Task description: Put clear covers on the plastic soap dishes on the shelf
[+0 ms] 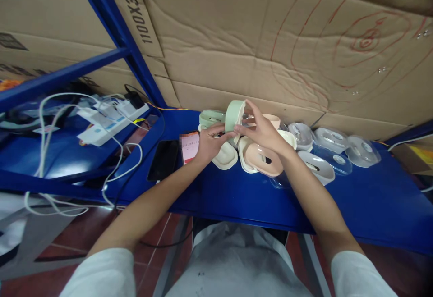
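A light green, round-cornered plastic case part [232,116] is held up on its side above the blue table, its open face turned to the right. My left hand [212,143] grips its lower edge between thumb and fingers. On its right side, my right hand [260,129] holds the rim, with fingertips partly out of sight inside. Below my hands lie a cream oval piece [226,157] and a peach oval piece [264,159] with a slot. Another green piece [210,116] lies behind my left hand.
Clear plastic covers [362,152] and a white slotted piece [320,168] lie to the right. A black phone [163,161] and a lit phone screen [190,146] are at left, near a power strip [104,125] with cables. A cardboard wall [216,31] stands behind.
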A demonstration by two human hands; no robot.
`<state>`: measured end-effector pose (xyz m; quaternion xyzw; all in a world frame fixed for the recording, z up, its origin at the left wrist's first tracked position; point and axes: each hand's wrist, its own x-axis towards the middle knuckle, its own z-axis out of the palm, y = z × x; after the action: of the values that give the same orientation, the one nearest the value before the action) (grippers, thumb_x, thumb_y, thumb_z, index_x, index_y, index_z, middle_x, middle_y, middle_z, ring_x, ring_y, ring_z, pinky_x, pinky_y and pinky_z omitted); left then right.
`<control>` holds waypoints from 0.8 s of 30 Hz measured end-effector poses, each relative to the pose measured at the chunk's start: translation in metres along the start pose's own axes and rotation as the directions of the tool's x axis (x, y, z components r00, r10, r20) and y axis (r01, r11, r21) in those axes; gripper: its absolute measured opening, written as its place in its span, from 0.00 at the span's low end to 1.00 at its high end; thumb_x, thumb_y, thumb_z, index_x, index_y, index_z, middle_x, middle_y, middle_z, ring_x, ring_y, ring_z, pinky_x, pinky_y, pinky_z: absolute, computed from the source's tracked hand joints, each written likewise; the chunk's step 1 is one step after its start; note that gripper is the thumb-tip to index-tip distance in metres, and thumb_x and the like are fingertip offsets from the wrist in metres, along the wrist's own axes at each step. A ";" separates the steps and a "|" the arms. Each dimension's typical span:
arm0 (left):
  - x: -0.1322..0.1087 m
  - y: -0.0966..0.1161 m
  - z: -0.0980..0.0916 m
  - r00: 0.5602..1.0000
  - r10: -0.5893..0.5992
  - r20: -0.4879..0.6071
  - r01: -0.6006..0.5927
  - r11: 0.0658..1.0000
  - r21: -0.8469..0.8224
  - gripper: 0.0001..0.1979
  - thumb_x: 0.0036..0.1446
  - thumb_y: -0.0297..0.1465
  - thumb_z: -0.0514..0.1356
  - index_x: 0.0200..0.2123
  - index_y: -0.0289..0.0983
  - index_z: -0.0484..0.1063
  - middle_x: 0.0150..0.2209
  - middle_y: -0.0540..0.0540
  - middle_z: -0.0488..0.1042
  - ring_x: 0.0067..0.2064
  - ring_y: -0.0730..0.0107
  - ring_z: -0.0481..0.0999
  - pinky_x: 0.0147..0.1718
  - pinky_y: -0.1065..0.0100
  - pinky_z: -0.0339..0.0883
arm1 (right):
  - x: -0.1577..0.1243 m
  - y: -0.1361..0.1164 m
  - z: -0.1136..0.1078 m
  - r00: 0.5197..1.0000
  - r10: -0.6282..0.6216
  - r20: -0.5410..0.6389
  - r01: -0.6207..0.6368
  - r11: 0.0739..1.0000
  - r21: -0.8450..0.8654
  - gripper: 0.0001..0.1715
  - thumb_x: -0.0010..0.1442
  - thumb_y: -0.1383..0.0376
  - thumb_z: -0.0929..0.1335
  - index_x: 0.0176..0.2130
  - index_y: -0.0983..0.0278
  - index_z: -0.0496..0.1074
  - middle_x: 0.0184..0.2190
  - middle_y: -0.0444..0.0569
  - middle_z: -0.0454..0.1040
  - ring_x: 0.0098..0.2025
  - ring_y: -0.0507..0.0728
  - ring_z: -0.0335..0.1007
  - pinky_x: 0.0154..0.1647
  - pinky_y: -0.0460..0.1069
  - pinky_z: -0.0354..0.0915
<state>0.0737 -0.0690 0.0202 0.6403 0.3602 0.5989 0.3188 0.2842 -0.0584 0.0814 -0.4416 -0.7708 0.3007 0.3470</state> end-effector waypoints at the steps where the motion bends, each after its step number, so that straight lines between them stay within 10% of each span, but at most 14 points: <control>1: 0.000 0.002 0.000 1.000 -0.028 0.007 0.028 0.999 -0.043 0.15 0.56 0.49 0.75 0.33 0.43 0.87 0.39 0.47 0.86 0.43 0.60 0.84 0.46 0.59 0.76 | 0.004 0.003 0.003 1.000 0.020 -0.023 -0.019 0.999 0.041 0.66 0.56 0.40 0.77 0.78 0.55 0.48 0.73 0.61 0.64 0.62 0.68 0.75 0.59 0.64 0.76; 8: -0.004 0.010 0.005 0.964 -0.230 0.131 0.259 0.922 -0.287 0.23 0.51 0.54 0.76 0.35 0.40 0.87 0.34 0.46 0.86 0.42 0.54 0.86 0.46 0.54 0.80 | 0.007 0.010 -0.011 0.977 -0.011 -0.212 0.033 0.994 0.100 0.37 0.63 0.43 0.72 0.63 0.57 0.67 0.54 0.54 0.80 0.55 0.63 0.79 0.58 0.61 0.76; 17: -0.001 0.000 -0.002 0.913 -0.257 0.317 0.388 0.785 -0.483 0.29 0.48 0.62 0.74 0.37 0.42 0.85 0.41 0.42 0.87 0.56 0.42 0.84 0.52 0.45 0.81 | 0.004 0.012 -0.007 0.997 0.045 0.058 -0.067 0.884 0.464 0.53 0.57 0.34 0.74 0.71 0.54 0.66 0.62 0.51 0.79 0.62 0.66 0.76 0.63 0.62 0.76; 24: 0.003 -0.008 -0.004 0.924 -0.322 0.206 0.381 0.815 -0.437 0.29 0.48 0.60 0.75 0.38 0.41 0.85 0.41 0.42 0.86 0.49 0.48 0.86 0.48 0.50 0.81 | 0.011 0.033 0.007 0.990 0.137 -0.023 -0.117 0.912 0.392 0.50 0.65 0.31 0.65 0.73 0.53 0.65 0.61 0.51 0.78 0.62 0.64 0.76 0.62 0.63 0.76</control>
<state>0.0695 -0.0619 0.0157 0.5017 0.2965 0.5581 0.5907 0.2898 -0.0358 0.0547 -0.4201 -0.6564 0.4589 0.4267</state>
